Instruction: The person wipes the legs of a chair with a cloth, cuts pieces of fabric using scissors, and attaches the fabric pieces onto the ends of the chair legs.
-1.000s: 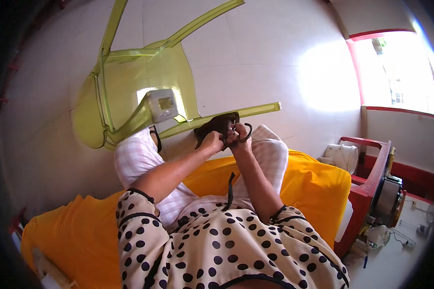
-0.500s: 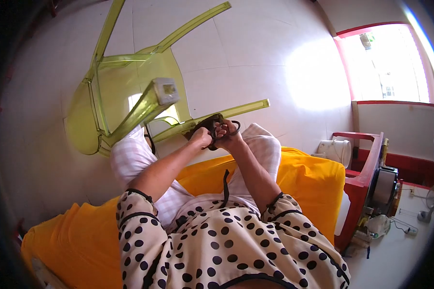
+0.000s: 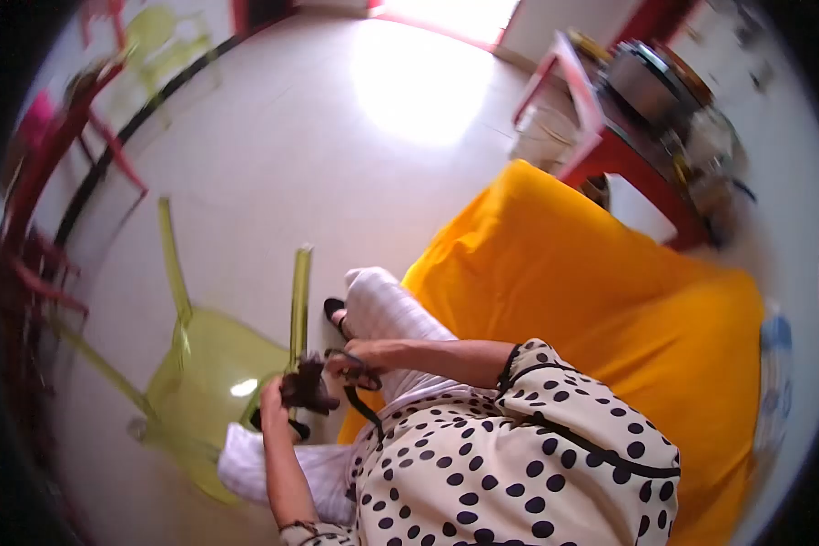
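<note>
Dark cloth bundle [image 3: 308, 387], lower centre: your left hand [image 3: 272, 397] pinches its edge, apparently to steady it; your right hand [image 3: 368, 353] curls around scissors [image 3: 373, 382].

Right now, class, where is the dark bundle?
In the head view, the dark bundle is low and left of centre, held by the left hand, close to the right hand and the nearer green chair.

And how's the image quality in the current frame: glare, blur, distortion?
Head view: the doorway light is blown out to white, with a broad glare patch on the floor and a small bright spot on the green chair; left hand, right hand and the dark item look soft, detail lost; wide-angle distortion bends straight lines, and the corners go black.
</note>
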{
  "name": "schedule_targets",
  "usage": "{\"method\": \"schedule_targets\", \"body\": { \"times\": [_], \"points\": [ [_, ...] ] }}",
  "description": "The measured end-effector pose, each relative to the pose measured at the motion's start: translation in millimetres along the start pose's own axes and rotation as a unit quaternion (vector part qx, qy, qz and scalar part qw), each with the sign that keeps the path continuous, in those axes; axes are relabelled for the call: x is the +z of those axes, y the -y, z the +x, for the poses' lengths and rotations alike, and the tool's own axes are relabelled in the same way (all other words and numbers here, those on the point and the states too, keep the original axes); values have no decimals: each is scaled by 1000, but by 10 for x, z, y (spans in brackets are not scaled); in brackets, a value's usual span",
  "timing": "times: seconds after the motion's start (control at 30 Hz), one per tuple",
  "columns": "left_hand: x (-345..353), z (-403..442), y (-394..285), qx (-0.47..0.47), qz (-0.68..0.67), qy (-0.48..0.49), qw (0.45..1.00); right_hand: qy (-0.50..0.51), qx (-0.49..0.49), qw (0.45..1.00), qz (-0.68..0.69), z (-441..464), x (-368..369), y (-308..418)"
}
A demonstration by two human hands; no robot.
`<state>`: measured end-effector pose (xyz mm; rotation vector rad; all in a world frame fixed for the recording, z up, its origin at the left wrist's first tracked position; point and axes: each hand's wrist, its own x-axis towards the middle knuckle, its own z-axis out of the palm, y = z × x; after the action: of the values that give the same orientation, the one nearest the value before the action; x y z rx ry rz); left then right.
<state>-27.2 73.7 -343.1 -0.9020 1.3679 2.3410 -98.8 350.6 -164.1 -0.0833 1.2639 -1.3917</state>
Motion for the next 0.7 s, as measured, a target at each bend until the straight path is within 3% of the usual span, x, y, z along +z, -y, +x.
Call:
{"method": "schedule_targets", "body": {
  "times": [0.03,0.17,0.3,0.4,0.47,0.5,0.53,0.57,0.7],
  "points": [
    [12,-45,-97,-22,-53,-11,998,-20,42,999,6,-155,88,106],
    [-58,-240,-286,32,-243,0,969,44,1,997,-56,-566,260,305],
    [-29,-599,-343,86,-308,-6,947,55,-160,981,-94,-954,99,511],
    [-34,-673,-253,102,-293,27,950,-152,-244,956,-49,-1297,-408,743],
    [-288,-528,-124,89,-291,52,951,-299,-304,905,5,-1692,-805,974],
    [-347,-466,-98,83,-291,65,951,-255,-439,861,28,-1941,-1103,1013],
    [-273,-478,-106,75,-278,-8,958,-311,-467,828,-12,-2163,-1453,1113],
    [-225,-492,-100,70,-272,-5,960,-431,-457,778,-14,-2362,-1690,1258],
    [-91,-520,-60,60,-261,-60,962,-707,-393,555,-194,-3251,-2744,1610]
  ]
}}
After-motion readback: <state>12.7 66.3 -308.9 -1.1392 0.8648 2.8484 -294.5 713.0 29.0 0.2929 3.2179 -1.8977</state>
